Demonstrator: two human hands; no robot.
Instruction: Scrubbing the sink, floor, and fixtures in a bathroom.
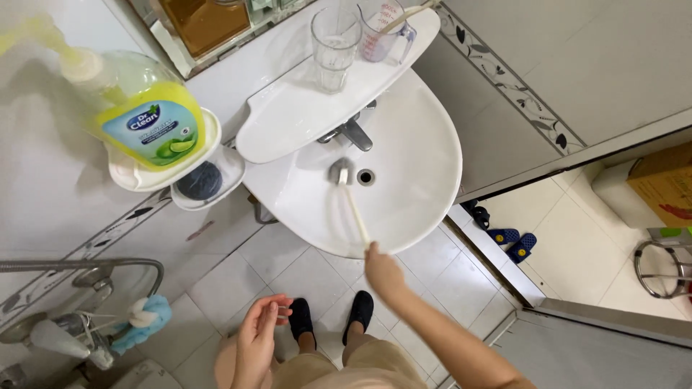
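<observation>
My right hand [383,272] grips the end of a white toothbrush [355,209], whose head reaches under the faucet spout [341,171] inside the white sink basin [425,158]. My left hand [258,338] hangs low in front of my body with fingers loosely apart and nothing visible in it. The faucet handle [355,134] sits just behind the spout. On the white shelf [288,115] above the basin stand a clear glass [335,47] and a clear measuring cup [386,32] with a stick in it.
A yellow-green soap bottle [140,108] sits on a wall holder at left, a dark sponge [200,180] below it. A chrome pipe and blue cloth [148,320] lie lower left. Blue slippers [513,241] rest by the doorway; a cardboard box [667,184] stands at right.
</observation>
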